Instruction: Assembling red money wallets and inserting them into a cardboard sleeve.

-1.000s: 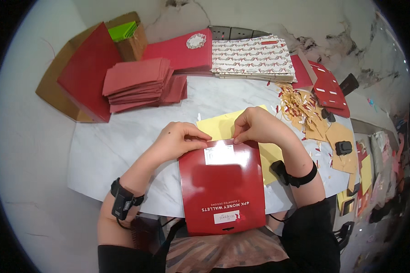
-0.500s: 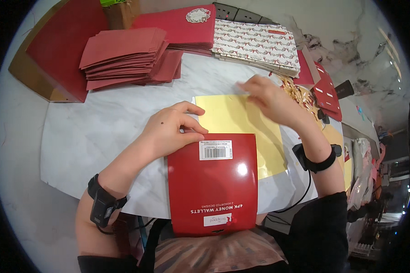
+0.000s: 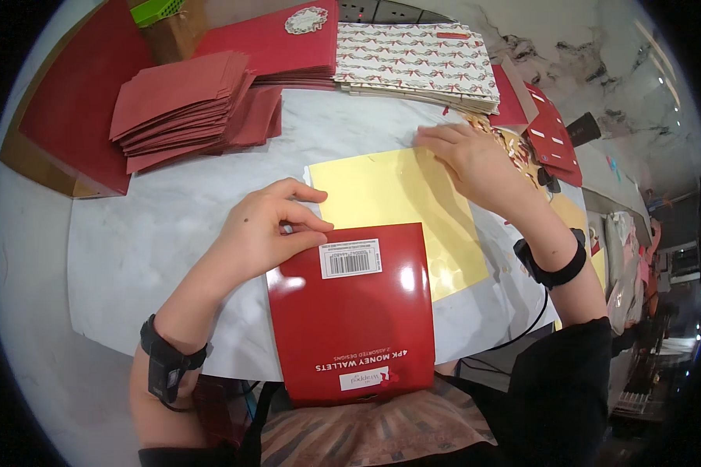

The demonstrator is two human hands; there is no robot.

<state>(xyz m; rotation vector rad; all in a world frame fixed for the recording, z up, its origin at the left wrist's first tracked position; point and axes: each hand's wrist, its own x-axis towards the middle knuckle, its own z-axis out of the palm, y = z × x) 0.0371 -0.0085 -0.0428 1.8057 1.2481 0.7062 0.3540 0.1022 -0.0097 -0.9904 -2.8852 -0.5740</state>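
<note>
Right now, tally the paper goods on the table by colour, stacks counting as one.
Glossy red packet, pinched at its top corner by the left hand: 1
Yellow sheet, right hand at its far edge: 1
Dark red envelope stack: 1
Bow-patterned white stack: 1
Red card stack with white rosette: 1
Total: 5

The left hand (image 3: 269, 226) pinches the top corner of a glossy red packet (image 3: 350, 327) on the white table (image 3: 156, 249). The right hand (image 3: 467, 159) rests flat on a yellow sheet (image 3: 397, 202); red envelopes (image 3: 183, 105) lie beyond the left fingers.
</note>
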